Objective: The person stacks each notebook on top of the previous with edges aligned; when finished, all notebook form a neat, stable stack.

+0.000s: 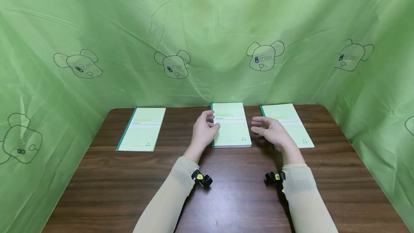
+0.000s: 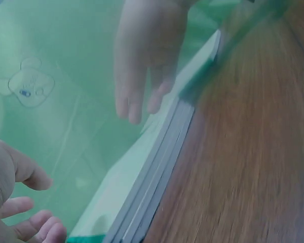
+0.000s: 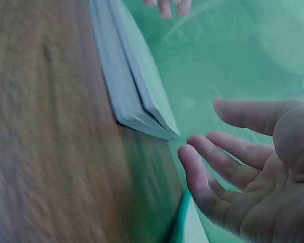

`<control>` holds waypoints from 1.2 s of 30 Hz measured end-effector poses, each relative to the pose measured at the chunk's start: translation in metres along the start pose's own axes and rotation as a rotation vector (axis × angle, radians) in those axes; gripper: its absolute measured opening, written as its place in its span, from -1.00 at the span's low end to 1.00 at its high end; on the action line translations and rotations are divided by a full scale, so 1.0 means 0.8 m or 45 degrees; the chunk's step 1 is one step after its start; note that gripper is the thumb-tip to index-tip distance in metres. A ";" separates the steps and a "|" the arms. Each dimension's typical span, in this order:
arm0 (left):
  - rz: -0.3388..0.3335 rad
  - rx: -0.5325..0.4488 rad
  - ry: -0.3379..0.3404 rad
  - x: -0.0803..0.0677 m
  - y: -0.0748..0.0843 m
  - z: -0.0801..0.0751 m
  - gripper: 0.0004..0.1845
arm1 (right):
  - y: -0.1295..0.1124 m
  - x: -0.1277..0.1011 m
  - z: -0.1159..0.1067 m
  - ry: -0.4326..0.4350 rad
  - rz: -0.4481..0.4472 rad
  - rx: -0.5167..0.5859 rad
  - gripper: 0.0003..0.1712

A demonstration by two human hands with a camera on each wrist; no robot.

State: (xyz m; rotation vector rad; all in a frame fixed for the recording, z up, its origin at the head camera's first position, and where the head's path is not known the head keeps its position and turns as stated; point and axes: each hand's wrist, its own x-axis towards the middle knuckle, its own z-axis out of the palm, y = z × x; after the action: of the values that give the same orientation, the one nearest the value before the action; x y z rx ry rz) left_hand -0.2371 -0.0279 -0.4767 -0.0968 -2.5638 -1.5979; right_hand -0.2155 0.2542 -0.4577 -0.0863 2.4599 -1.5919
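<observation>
Several pale green notebooks with teal spines lie stacked in the middle of the table, the top cover of the stack [image 1: 231, 127] facing up. At its left edge is my left hand [image 1: 205, 128], thumb and fingers spread apart; whether a fingertip touches the covers I cannot tell. My right hand [image 1: 271, 130] hovers between the stack and the right notebook [image 1: 291, 132], partly covering that one's left side. Its fingers are loosely bent around nothing, as the right hand [image 3: 253, 172] in the right wrist view shows. Layered page edges of the stack [image 2: 157, 167] appear in the left wrist view.
Another notebook [image 1: 140, 128] lies at the left of the brown wooden table [image 1: 97, 190]. A green curtain [image 1: 210, 28] printed with bear heads hangs behind and at both sides. Each wrist wears a small black camera, such as the left camera [image 1: 203, 179].
</observation>
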 end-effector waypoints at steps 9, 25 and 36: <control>0.005 -0.074 -0.024 -0.014 0.021 0.018 -0.39 | 0.006 -0.019 -0.048 0.092 -0.060 -0.065 -0.36; 0.047 -0.157 -0.261 -0.051 0.083 0.121 -0.38 | 0.067 -0.062 -0.138 0.368 0.057 -0.241 -0.23; -0.055 0.044 -0.359 -0.064 0.112 0.182 -0.37 | 0.101 -0.080 -0.168 0.410 0.099 -0.216 -0.20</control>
State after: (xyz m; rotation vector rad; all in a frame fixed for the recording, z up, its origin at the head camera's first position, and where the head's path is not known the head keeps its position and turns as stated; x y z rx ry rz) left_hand -0.1860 0.1428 -0.4675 -0.2847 -2.8178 -1.6611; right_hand -0.1757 0.4181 -0.4686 0.2564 2.7975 -1.4601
